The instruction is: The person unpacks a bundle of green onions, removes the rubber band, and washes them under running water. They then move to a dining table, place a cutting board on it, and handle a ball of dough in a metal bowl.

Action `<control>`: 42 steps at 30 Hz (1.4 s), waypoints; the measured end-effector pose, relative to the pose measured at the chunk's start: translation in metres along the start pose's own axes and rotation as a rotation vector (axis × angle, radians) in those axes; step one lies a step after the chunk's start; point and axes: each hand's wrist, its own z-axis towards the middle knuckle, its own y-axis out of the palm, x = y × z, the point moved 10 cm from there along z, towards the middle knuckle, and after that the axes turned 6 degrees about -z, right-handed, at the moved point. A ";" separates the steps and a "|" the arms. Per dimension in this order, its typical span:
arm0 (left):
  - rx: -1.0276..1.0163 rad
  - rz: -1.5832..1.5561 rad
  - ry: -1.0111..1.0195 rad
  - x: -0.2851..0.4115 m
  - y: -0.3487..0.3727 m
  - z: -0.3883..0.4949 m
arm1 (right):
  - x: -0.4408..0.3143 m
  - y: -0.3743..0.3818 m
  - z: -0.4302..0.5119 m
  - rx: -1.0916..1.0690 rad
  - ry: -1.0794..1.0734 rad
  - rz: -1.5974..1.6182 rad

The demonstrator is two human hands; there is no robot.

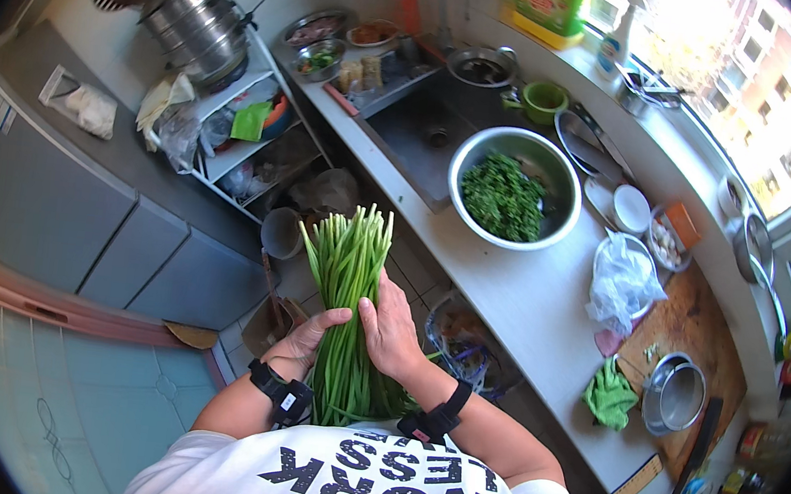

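Observation:
A large bunch of long green chives or similar stalks (349, 300) stands roughly upright before my chest, its pale cut ends at the top. My left hand (312, 336) holds the bunch from the left, thumb across the stalks and the other fingers hidden behind it. On the opposite side my right hand (390, 323) presses flat against the stalks, fingers extended upward. Both wrists wear black straps with small devices. Beyond, on the counter, a wide steel bowl (564, 215) contains chopped leafy greens (502, 197).
The counter (501, 281) runs diagonally from the sink (416, 132) to a wooden cutting board (705, 326) bearing a steel bowl (673, 396). A green cloth (611, 394) lies beside it. Below the counter sits a lined waste bin (465, 343); a rack (220, 176) and grey refrigerator (51, 186) stand left.

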 end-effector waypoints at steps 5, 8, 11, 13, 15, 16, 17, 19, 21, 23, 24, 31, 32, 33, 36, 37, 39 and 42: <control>-0.039 0.022 0.074 0.030 -0.024 0.013 | -0.012 0.018 0.037 0.028 -0.020 -0.206; -0.126 0.053 0.057 0.070 -0.032 0.025 | -0.022 0.039 0.074 0.056 -0.056 -0.303; -0.190 -0.039 0.014 0.117 -0.040 0.034 | -0.023 0.070 0.115 0.078 -0.022 -0.307; -0.151 0.029 0.057 0.155 -0.049 0.035 | -0.018 0.094 0.144 0.061 0.049 -0.205; -0.100 0.038 0.065 0.186 -0.055 0.031 | -0.015 0.112 0.170 0.064 0.084 -0.042; -0.051 0.051 0.051 0.198 -0.059 0.029 | -0.007 0.124 0.183 0.034 0.163 0.151; -0.020 0.064 0.055 0.211 -0.061 0.030 | -0.012 0.126 0.194 0.055 0.119 0.177; -0.067 0.044 0.096 0.234 -0.055 0.035 | -0.011 0.132 0.211 0.064 0.147 0.328; -0.085 0.051 0.086 0.251 -0.053 0.049 | -0.012 0.130 0.228 0.059 0.127 0.550; -0.148 -0.003 0.052 0.264 -0.048 0.067 | -0.002 0.122 0.241 0.076 0.178 0.448; -0.175 0.017 0.064 0.274 -0.046 0.078 | 0.002 0.118 0.249 0.085 0.170 0.441; -0.358 0.070 -0.009 0.320 -0.010 0.166 | 0.057 0.087 0.316 0.193 0.123 0.470; -0.335 0.128 -0.018 0.327 -0.008 0.183 | 0.069 0.077 0.324 0.224 0.158 0.418; -0.358 0.149 -0.015 0.334 -0.001 0.198 | 0.080 0.065 0.332 0.256 0.195 0.367; -0.375 0.220 -0.076 0.346 0.009 0.254 | 0.110 0.029 0.357 0.315 0.286 0.332; -0.389 0.188 -0.207 0.344 0.008 0.269 | 0.122 0.018 0.362 0.334 0.345 0.380; -0.389 0.136 -0.281 0.342 0.010 0.299 | 0.139 0.003 0.379 0.289 0.385 0.403; -0.341 0.124 -0.309 0.342 0.006 0.333 | 0.164 -0.007 0.395 0.206 0.459 0.226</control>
